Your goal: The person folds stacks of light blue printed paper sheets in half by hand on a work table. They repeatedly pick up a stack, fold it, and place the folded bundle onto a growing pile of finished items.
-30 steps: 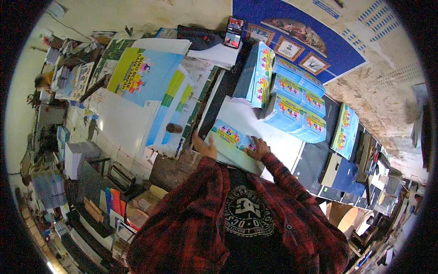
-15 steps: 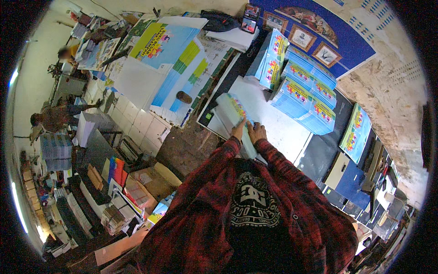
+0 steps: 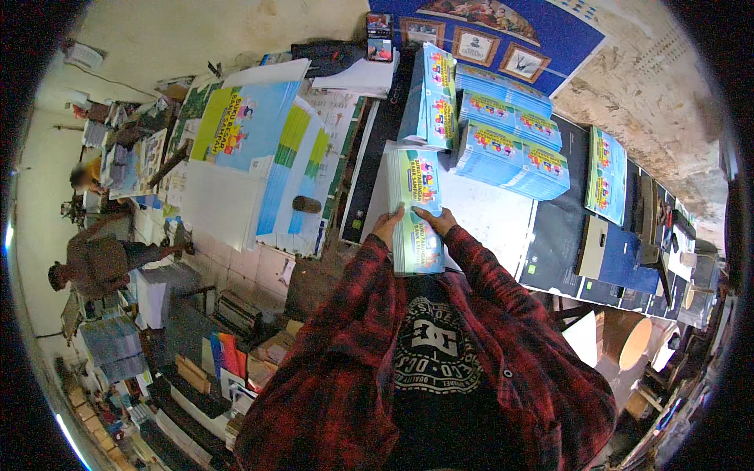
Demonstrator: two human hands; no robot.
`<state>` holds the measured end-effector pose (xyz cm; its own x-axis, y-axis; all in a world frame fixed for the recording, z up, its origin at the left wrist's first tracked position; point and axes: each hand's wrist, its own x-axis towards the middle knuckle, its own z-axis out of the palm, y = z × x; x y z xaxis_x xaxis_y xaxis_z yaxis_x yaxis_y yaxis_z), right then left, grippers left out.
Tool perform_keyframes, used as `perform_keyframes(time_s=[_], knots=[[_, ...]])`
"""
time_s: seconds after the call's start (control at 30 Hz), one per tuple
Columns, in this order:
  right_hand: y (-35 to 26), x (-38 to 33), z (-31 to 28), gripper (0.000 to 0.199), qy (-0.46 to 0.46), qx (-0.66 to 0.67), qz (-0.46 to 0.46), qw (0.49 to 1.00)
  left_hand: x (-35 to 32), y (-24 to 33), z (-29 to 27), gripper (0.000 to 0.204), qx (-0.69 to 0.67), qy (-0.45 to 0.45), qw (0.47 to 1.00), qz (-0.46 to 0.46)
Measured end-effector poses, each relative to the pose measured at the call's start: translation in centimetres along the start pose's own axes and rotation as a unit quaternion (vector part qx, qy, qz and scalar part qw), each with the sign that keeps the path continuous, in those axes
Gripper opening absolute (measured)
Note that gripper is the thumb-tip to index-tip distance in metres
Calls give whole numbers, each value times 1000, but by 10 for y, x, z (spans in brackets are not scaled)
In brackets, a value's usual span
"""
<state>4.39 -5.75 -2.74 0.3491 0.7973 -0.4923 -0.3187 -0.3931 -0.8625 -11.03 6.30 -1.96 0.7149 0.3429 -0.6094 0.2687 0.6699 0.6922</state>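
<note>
A long stack of printed sheets with green and blue covers and small cartoon figures is between my hands, printed side up. My left hand is closed round its left edge. From the opposite edge my right hand grips it, thumb pressed on the top cover. The near end of the stack reaches my shirt; its far part is over a white board. Just beyond it, a tall stack of matching prints stands on the table. Several more blue-edged stacks are to the right.
Black tabletop surrounds the white board. Another cover sheet lies farther right. On the left table are large blue-green sheets and a brown block. A phone stands at the back. Another person is far left.
The stack between my hands has turned from tilted, with pale edges showing, to printed covers facing up. My hands have shifted slightly left in the picture, and the whole view has swung.
</note>
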Motion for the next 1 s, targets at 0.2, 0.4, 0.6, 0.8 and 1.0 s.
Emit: perform_keyframes(time_s=[0.2,0.4,0.6,0.8,1.0], knots=[[-27,-16,12,67,45,-76,66,994,13,-32,-49,45,-196,-39,980,19],[47,-4,-27,95,259,-238,-66,934,-2,-8,-68,39,-170,-19,985,3],[103,47,-31,51,102,51,11,993,9,2,-34,49,79,37,995,46],[-6,-2,6,59,50,-164,27,985,35,-40,-43,55,-130,11,989,-70],[32,-1,-39,53,78,-18,50,996,4,-15,-51,44,-251,-44,966,-33]])
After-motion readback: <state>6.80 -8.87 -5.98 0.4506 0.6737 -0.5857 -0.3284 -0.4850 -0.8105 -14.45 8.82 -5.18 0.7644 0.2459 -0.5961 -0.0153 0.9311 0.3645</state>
